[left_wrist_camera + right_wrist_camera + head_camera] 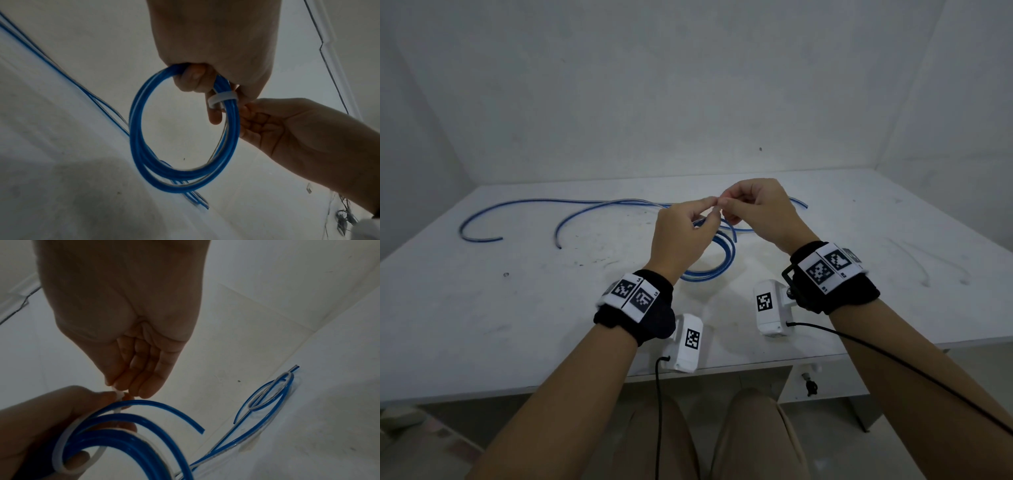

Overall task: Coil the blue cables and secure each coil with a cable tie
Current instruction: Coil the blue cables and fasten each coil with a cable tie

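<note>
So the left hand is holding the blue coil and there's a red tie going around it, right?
Almost. The left hand does hold the blue coil, but the tie around it is white, not red. The left wrist view shows it.

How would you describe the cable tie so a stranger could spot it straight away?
Start at the white table, then the two raised hands above it. The left hand holds a blue cable coil; the cable tie is the pale white strap looped around that coil, unlike the blue strands.
</note>
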